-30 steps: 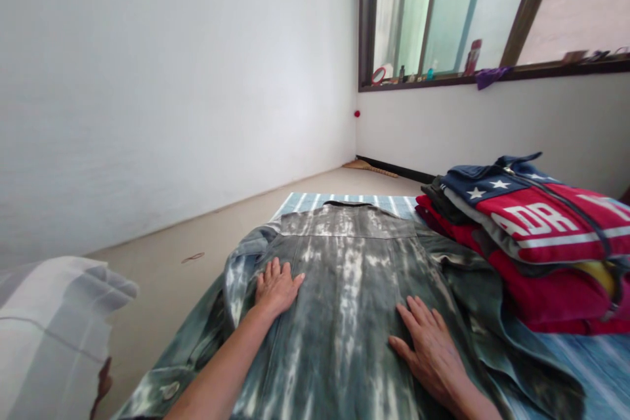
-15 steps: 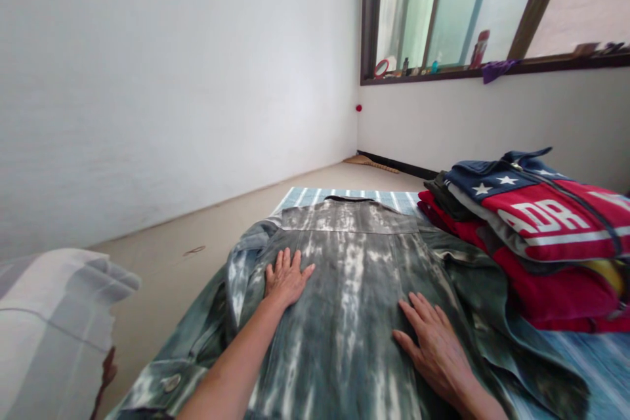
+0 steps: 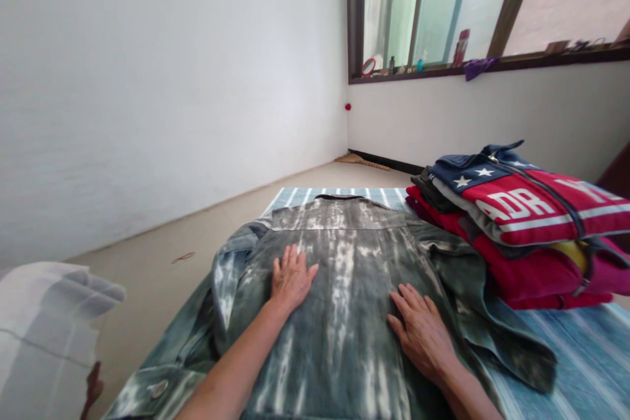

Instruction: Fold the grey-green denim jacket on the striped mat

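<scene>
A grey-green bleached denim jacket (image 3: 344,275) lies back-up on a blue striped mat (image 3: 585,354), collar pointing away from me. My left hand (image 3: 291,277) rests flat on its left half, fingers spread. My right hand (image 3: 420,331) presses flat on its right half, fingers apart. Neither hand grips anything. The jacket's sleeves hang out to both sides, the left one with a button cuff (image 3: 158,389) near the bottom edge.
A stack of folded clothes (image 3: 522,223), red and navy with stars on top, sits on the mat to the right. A pale folded cloth (image 3: 44,328) lies at the lower left. Beige floor, white walls and a window sill (image 3: 472,65) with small items are beyond.
Both hands have slid slightly toward the jacket's collar while staying flat on it. The view has shifted a little to the right.
</scene>
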`<state>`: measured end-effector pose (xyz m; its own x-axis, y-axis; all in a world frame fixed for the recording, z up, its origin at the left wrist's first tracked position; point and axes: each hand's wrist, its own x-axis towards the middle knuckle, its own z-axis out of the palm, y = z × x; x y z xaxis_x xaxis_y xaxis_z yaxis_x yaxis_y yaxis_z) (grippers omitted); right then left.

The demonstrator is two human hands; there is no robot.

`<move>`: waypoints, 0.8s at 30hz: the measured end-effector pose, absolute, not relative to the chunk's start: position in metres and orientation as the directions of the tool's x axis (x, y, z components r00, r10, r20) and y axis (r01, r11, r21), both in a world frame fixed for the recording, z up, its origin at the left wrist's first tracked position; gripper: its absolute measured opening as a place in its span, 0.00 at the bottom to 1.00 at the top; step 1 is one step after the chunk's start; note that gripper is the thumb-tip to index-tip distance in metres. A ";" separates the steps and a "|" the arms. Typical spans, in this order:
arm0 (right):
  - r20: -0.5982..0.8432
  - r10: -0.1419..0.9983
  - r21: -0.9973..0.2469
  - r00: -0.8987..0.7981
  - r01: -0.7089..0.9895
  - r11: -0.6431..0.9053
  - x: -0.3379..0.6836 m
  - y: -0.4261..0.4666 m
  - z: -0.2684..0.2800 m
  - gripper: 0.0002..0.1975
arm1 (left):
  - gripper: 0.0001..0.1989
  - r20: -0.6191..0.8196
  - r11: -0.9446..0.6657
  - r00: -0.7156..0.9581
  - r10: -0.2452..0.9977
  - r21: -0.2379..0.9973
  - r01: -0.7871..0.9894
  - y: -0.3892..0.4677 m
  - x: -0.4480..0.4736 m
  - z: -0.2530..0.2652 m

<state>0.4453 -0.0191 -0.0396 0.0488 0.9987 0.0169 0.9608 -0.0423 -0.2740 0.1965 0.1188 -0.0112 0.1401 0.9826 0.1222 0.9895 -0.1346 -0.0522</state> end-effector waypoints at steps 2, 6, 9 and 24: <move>0.021 0.998 -0.268 0.052 0.962 -0.044 0.445 -0.019 -0.040 0.25 | 0.28 0.068 -0.280 0.279 0.958 0.002 0.960 0.106 0.221 -0.009; 0.024 0.998 -0.261 0.051 0.964 -0.043 0.445 -0.019 -0.042 0.25 | 0.31 -0.071 -0.437 0.450 0.890 0.146 0.888 0.088 0.253 -0.016; 0.025 0.998 -0.264 0.050 0.964 -0.041 0.445 -0.018 -0.043 0.25 | 0.32 -0.112 -0.445 0.470 0.876 0.188 0.875 0.087 0.255 -0.023; 0.036 0.988 -0.193 0.148 0.971 -0.139 0.451 -0.017 -0.043 0.27 | 0.31 -0.146 -0.415 0.433 0.890 0.140 0.899 0.089 0.265 -0.005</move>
<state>0.4513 -0.0172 -0.0426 0.1482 0.9883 0.0355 0.9714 -0.1387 -0.1928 0.2649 0.0889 -0.0046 0.4328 0.8897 -0.1457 0.8992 -0.4146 0.1396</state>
